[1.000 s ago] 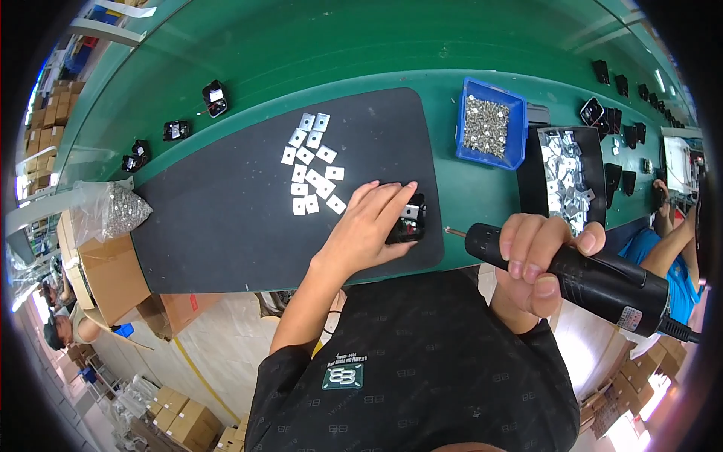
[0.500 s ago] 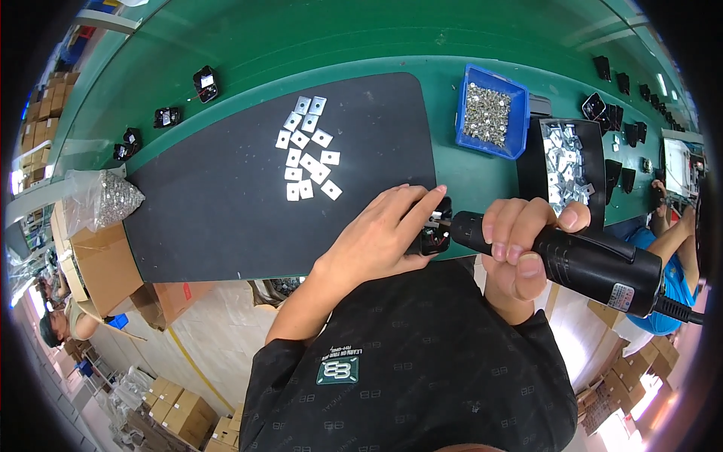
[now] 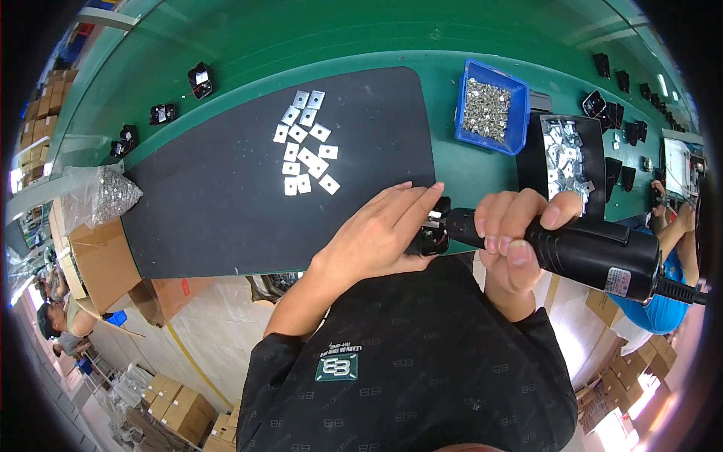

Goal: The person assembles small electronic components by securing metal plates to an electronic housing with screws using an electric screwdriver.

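My left hand (image 3: 380,230) is closed around a small black plastic housing (image 3: 434,239) at the front edge of the mat, and its fingers cover much of the part. A bit of shiny metal and thin red wire show inside the housing. In my right hand (image 3: 520,233) lies a black corded electric screwdriver (image 3: 595,256), held sideways with its nose pointing left at the housing. The tip of the tool is too hidden to tell whether it touches a screw. Several square metal plates with holes (image 3: 305,147) lie loosely grouped on the black mat (image 3: 226,196).
A blue bin (image 3: 525,113) of small screws stands back right, beside a black tray (image 3: 531,162) of metal plates. A clear bag of metal parts (image 3: 113,194) sits at the left edge above a cardboard box (image 3: 105,260). More black housings (image 3: 200,80) line the far side. A co-worker (image 3: 663,301) sits at right.
The screwdriver and my right hand have shifted slightly left and tilted a little. My left hand keeps its hold on the housing. The whole view has moved slightly.
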The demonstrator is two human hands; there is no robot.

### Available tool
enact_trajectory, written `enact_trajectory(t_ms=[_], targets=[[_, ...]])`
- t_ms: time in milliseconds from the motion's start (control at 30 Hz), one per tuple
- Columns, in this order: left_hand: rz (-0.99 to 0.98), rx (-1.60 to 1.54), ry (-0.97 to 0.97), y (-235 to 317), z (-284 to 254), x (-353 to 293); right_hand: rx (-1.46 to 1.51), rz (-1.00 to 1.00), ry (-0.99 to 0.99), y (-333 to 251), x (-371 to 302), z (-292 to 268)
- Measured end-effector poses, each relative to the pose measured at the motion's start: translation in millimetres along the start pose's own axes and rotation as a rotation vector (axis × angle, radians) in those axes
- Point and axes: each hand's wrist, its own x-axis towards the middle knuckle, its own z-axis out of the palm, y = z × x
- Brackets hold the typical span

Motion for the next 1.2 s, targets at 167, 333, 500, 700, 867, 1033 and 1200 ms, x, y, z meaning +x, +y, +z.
enact_trajectory(t_ms=[167,333,500,700,867,1033,1200], targets=[[0.013,-0.079,0.004,1.0,-2.4,1.2,0.067,0.007,-0.013,-3.0,1.4,-0.4],[0.018,-0.088,-0.013,-0.6,-2.8,2.5,0.077,-0.008,-0.015,0.7,0.0,-1.8],[-0.015,-0.091,-0.029,-1.9,1.9,2.2,0.087,-0.007,0.006,1.8,-3.8,-1.4],[-0.054,0.200,-0.059,-35.6,-14.3,47.1,0.093,-0.310,-0.047,-39.4,4.8,-21.1],[0.024,0.342,0.209,-104.7,-40.1,113.8,-0.397,-0.289,0.310,-19.4,-5.6,-48.0],[-0.040,0.305,0.096,-166.5,-64.4,148.8,-0.538,0.007,0.526,22.0,-39.0,-69.6],[-0.169,0.467,-0.038,-164.3,-78.8,143.8,-0.597,0.121,0.524,19.4,-41.6,-70.9]])
